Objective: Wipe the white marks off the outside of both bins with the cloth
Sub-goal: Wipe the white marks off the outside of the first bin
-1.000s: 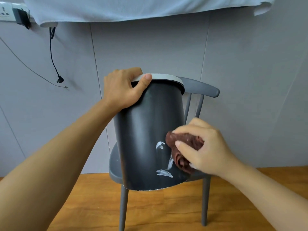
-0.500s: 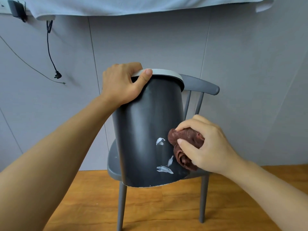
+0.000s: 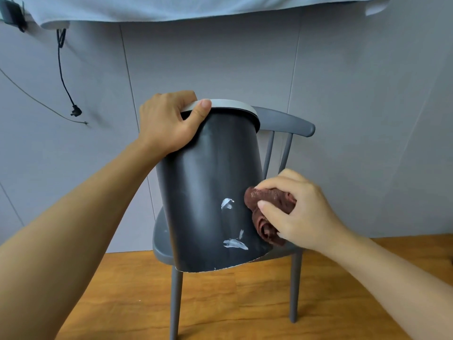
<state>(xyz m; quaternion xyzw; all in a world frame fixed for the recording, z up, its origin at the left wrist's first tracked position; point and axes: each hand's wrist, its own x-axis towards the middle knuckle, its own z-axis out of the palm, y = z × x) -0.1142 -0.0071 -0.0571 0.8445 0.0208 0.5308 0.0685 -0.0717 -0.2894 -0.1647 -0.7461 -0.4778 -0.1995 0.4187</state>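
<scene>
One dark bin stands tilted on one chair; left hand grips its rim, right hand pinches one brown cloth beside three white marks.

Soft, even, cool indoor light; no harsh shadows. Faint sheen down the dark bin, no strong glare. Sharp at centre, mildly soft near the forearms. Wide-angle bending of wall seams toward edges.

chair seat — mostly hidden, bin interior unseen
</scene>
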